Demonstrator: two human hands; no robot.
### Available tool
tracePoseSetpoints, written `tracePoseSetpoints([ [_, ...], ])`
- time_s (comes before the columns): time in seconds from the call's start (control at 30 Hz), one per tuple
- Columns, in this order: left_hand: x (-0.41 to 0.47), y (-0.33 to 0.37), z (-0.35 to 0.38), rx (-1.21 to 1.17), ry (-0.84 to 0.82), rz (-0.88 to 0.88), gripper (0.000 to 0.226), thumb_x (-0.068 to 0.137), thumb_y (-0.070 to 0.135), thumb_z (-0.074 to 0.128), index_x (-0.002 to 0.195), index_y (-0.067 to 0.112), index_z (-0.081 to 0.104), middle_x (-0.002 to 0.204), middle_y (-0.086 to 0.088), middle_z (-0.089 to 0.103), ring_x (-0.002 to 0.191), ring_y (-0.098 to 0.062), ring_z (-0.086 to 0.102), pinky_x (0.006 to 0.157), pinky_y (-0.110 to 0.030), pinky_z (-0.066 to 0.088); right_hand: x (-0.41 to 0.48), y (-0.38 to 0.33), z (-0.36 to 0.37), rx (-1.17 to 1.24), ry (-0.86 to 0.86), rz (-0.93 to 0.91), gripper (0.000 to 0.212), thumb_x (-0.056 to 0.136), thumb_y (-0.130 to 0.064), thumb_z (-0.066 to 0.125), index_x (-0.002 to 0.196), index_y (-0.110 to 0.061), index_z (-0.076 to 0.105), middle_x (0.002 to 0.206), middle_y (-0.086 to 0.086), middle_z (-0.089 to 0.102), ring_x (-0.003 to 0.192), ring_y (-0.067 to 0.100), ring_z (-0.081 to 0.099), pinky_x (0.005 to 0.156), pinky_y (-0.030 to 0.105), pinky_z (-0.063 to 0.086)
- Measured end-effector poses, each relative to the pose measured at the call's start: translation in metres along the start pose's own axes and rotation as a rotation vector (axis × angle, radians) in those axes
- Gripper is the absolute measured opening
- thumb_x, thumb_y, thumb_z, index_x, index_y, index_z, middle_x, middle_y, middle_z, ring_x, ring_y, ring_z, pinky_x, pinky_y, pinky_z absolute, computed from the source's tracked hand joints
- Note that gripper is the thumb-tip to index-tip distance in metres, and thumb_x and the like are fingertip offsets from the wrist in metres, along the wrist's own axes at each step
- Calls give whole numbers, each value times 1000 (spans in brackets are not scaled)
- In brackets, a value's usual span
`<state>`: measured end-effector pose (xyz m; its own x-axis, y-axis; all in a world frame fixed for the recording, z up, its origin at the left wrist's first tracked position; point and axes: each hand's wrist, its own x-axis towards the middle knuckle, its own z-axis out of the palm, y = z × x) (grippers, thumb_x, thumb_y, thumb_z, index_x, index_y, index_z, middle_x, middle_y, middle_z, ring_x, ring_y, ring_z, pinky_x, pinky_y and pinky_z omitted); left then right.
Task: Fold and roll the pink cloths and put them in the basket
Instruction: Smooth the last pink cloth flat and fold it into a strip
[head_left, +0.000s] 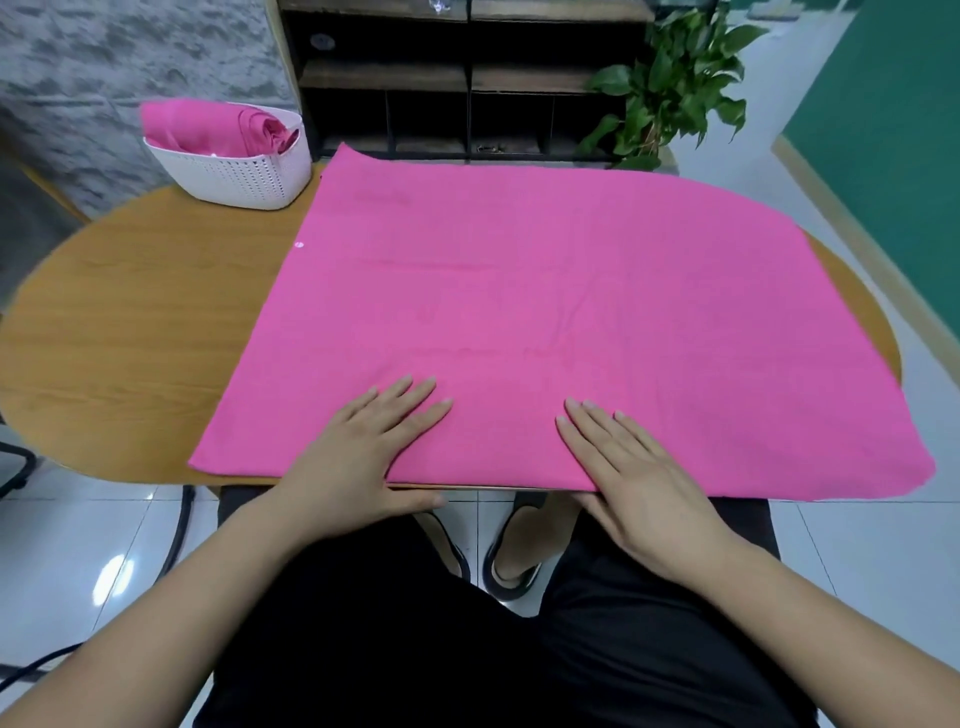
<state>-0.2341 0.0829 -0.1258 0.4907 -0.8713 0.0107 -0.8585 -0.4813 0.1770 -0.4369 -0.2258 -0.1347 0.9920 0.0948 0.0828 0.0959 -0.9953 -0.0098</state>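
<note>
Head view: the cloth (545, 322) is lying spread flat on the counter (130, 322), covering the middle and right of it, with its long axis running left to right across the person's front. Its near long edge is lying along the near rim of the counter, and its far long edge is lying well apart from the hands, toward the shelf. The left hand (358, 447) and the right hand (639, 488) are resting side by side on the near edge, close to its middle, with a gap between them. Each grip is lying flat with fingers straight and pointing away from the body; the palms are pressing on the cloth and neither grip is closing on it. The thumbs are sitting at or just under the edge; whether they are touching the underside cannot be told. The fold is judged not yet started, and since both hands are sitting on the near edge, that edge is the one placed for lifting toward the far edge. The basket (234, 176) is standing at the far left of the counter, just beside the far left corner of the cloth, holding pink cloths already; the left hand is the nearer one to it.
</note>
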Motion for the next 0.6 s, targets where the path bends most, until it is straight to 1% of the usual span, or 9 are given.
tracePoseSetpoints([
  [0.03,-3,-1,1,31,2,8,100,87,90,44,166,45,4,175,18,-6,161,-7,-9,132,-42,8,-1,2,2,-2,27,-16,77,109,-45,52,169,-15,14,177,4,9,163,19,9,130,46,23],
  [0.1,-7,-1,2,100,0,19,96,91,89,37,167,43,-2,175,14,-10,162,-11,-10,132,-45,10,-2,5,3,-3,60,-45,73,111,-49,45,168,-13,19,176,4,13,163,19,11,129,47,24],
  [0.2,-12,3,2,163,-16,41,89,96,87,25,166,43,-8,175,9,-16,162,-16,-13,132,-46,9,-5,7,3,3,68,-70,69,111,-52,39,168,-15,21,176,1,16,163,17,12,129,46,25],
  [0.3,-14,5,1,164,-13,57,83,100,82,24,166,43,-5,176,6,-13,163,-20,-8,131,-48,12,-7,8,3,32,62,-78,64,113,-49,35,168,-18,23,175,-2,18,162,15,12,130,45,23],
  [0.37,-16,5,1,153,-23,55,79,102,78,25,167,43,-3,176,7,-10,163,-20,-7,131,-49,14,-7,9,2,70,52,-78,60,114,-48,32,167,-21,25,175,-5,19,162,13,12,131,43,21],
  [0.43,-19,5,0,136,-32,66,72,105,73,23,166,44,-2,176,11,-10,162,-17,-9,132,-47,10,-6,12,0,123,58,-73,55,114,-44,32,166,-23,31,173,-7,25,161,11,17,131,39,20],
  [0.5,-22,3,-1,72,-38,83,61,110,63,21,166,47,2,175,16,-8,162,-12,-8,132,-41,4,-8,17,-2,165,102,-67,51,110,-30,45,161,-24,43,168,-9,35,158,10,27,128,37,26],
  [0.53,-23,0,-2,17,-40,85,57,111,58,22,165,48,7,175,19,-4,162,-9,-5,131,-37,3,-9,19,-3,180,125,-59,55,104,-20,55,158,-24,48,165,-9,41,155,10,33,126,37,32],
  [0.6,-26,-10,-5,-86,-25,70,54,110,48,27,164,47,21,173,24,8,161,-3,6,130,-31,8,-11,27,-5,219,162,-17,67,91,-4,69,154,-24,54,160,-11,49,151,10,42,119,38,42],
])
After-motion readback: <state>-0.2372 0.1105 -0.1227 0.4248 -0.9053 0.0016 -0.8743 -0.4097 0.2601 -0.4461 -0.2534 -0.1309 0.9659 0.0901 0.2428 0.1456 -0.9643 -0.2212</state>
